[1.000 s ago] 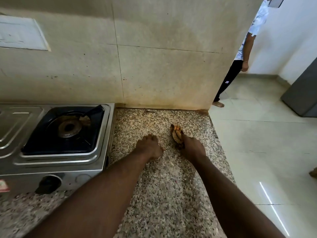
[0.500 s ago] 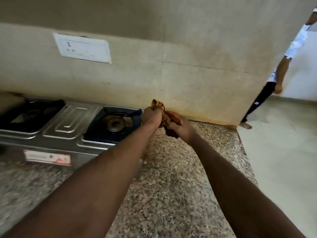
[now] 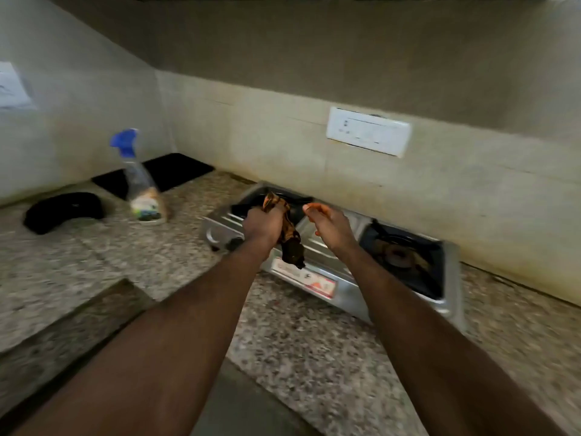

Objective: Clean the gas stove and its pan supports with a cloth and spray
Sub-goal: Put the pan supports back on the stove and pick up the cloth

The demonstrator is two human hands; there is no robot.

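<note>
A steel two-burner gas stove [image 3: 349, 280] stands on the granite counter against the wall. My left hand [image 3: 265, 223] grips a brown-orange cloth [image 3: 290, 243], which hangs down in front of the stove's middle. Beside it, my right hand [image 3: 330, 225] is held above the stove with loosely bent fingers and holds nothing. The right burner [image 3: 399, 254] shows in its dark well. A clear spray bottle [image 3: 140, 180] with a blue trigger head stands on the counter to the left, out of reach of both hands.
Two black pan supports lie on the counter at the left, one [image 3: 64, 210] near the bottle and one flat black piece [image 3: 160, 174] by the wall corner. A white socket plate [image 3: 367, 135] sits on the wall above the stove. The granite counter [image 3: 314, 366] runs L-shaped.
The view swung left, bringing the spray bottle and left counter in. The cloth passed from my right hand to my left; my right hand let go and opened.
</note>
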